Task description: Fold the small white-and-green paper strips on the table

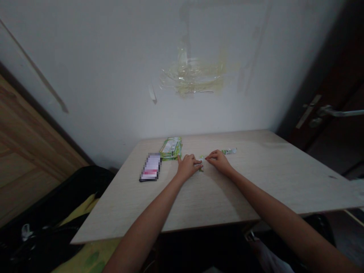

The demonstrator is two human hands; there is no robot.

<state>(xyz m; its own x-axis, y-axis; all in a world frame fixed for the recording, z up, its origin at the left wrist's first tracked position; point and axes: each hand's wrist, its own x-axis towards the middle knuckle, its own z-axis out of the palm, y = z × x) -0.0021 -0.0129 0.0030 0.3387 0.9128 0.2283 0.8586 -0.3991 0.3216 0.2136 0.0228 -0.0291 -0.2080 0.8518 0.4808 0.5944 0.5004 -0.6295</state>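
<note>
My left hand rests on the table, its fingertips and thumb on a small green-and-white packet piece that they partly cover. Just to the right, my right hand has thumb and forefinger pinched together close to that piece. Whatever the pinch holds, if anything, is too small to make out. Behind my right hand lies a narrow green-and-silver wrapper strip. Beyond my left hand sits a stack of green-and-white packets, and its little finger reaches the stack's near corner.
A phone with a lit, blurred screen lies left of the stack. The pale wooden table meets a white wall bearing old clear tape. On the right is a dark door with a metal handle. Dark and yellow cloth lies at lower left.
</note>
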